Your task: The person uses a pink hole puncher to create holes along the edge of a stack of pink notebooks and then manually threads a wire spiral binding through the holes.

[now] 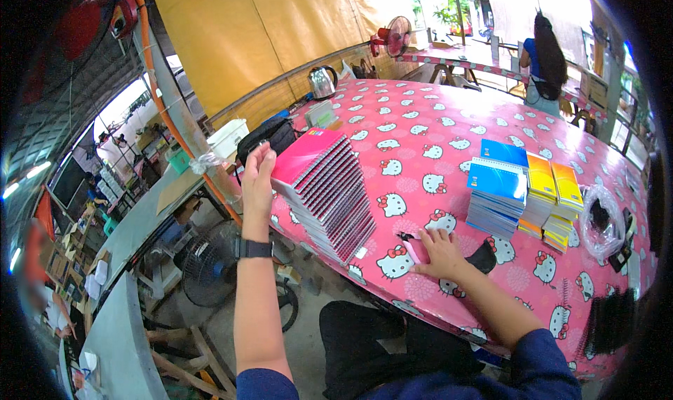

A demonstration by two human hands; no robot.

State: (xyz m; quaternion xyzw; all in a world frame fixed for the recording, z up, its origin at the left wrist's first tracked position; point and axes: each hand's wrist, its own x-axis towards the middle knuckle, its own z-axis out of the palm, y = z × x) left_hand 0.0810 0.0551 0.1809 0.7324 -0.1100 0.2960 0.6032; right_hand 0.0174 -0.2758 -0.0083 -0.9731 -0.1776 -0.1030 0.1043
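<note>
My left hand (256, 177) is raised at the left edge of a slanted stack of pink spiral notebooks (327, 191), fingers touching the top cover's corner. A dark watch sits on that wrist. My right hand (439, 253) rests on the pink cartoon-cat tablecloth (420, 130) just right of the stack, closed on a pink marker pen (409, 248). A black object lies beside that hand.
Stacks of blue (496, 193), orange and yellow notebooks (554, 197) stand to the right. A plastic bag (601, 221) and black spiral bindings (608, 321) lie at the right edge. A kettle (322, 82), black bag (270, 135) and white box sit far left. A person (544, 63) stands beyond; a floor fan (210, 270) is below.
</note>
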